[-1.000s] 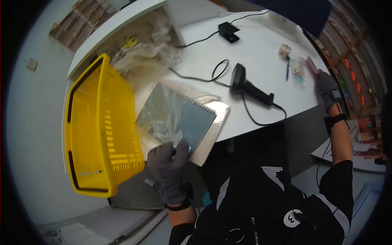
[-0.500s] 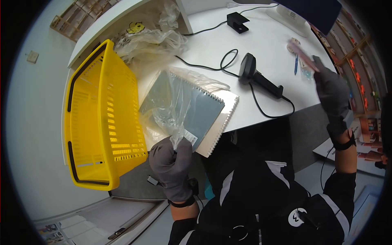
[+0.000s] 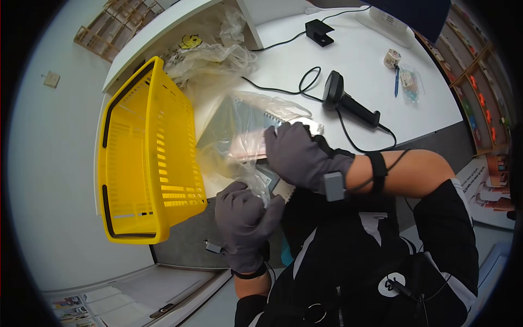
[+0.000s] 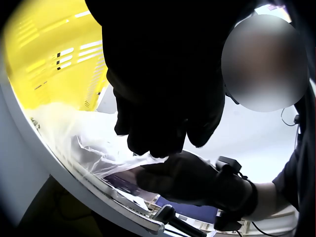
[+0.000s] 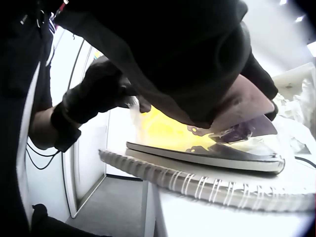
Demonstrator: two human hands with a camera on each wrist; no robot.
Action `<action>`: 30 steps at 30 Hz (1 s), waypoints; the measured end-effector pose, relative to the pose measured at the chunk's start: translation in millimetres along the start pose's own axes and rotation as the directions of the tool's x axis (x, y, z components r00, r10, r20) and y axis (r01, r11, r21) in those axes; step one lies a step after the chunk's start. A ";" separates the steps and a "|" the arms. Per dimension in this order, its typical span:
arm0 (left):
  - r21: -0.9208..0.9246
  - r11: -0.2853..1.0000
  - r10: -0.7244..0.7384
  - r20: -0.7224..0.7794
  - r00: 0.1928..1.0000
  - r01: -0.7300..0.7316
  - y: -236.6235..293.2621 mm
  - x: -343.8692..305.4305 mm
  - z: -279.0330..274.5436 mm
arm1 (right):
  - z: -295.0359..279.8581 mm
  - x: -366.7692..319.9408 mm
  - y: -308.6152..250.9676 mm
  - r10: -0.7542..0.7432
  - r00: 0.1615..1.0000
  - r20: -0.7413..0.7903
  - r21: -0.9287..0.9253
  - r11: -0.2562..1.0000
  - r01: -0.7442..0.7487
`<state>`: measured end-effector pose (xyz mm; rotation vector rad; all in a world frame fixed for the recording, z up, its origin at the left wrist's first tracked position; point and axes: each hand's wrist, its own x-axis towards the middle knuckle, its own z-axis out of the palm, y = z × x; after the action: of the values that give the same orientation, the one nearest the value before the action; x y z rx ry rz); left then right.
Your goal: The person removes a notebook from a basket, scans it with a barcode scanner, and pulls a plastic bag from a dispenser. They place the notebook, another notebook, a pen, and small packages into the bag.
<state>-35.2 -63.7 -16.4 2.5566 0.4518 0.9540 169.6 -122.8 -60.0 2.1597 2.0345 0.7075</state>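
Observation:
Gloved in grey, my left hand (image 3: 245,218) grips the bunched edge of a clear plastic bag (image 3: 253,177) at the table's front. My right hand (image 3: 299,158), also gloved, holds a thin pink flat piece (image 3: 248,147) by its edge, overlapping the bag in the head view. In the right wrist view the pink piece (image 5: 249,98) is tilted close above a grey-covered spiral notebook (image 5: 212,155). A second spiral notebook (image 5: 197,185) lies under that one. The right hand and bag cover much of both notebooks in the head view.
A yellow basket (image 3: 169,141) stands tilted at the left, beside crumpled plastic bags (image 3: 210,60). Right of the notebooks lies a corded barcode scanner (image 3: 348,101). Farther right are a tape roll (image 3: 392,58), blue pen (image 3: 396,82) and small clear packet (image 3: 409,87). A black bracket (image 3: 318,32) sits at the back.
My right hand has brought the pink piece from the table's far right side leftward to above the notebooks and bag. The left hand keeps its grip on the bag and has shifted slightly.

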 end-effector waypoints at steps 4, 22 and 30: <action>0.077 0.993 0.083 0.106 0.991 -0.091 1.9 17.5 -0.3 | 25.8 42.5 -25.8 0.032 0.994 -0.109 -0.044 0.998 -0.037; -0.239 0.970 0.055 -0.007 0.998 -0.055 -17.6 44.3 15.7 | 12.0 45.3 8.0 0.084 0.946 0.314 0.398 0.892 -0.212; -0.179 0.969 -0.184 -0.053 0.982 0.172 -42.5 33.2 18.6 | -50.1 -1.3 81.6 -0.076 0.954 0.289 0.589 0.800 -0.115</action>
<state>-5.7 -16.7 -30.0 2.2900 0.5803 0.9735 225.4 -145.1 14.6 2.3855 2.2674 -0.3315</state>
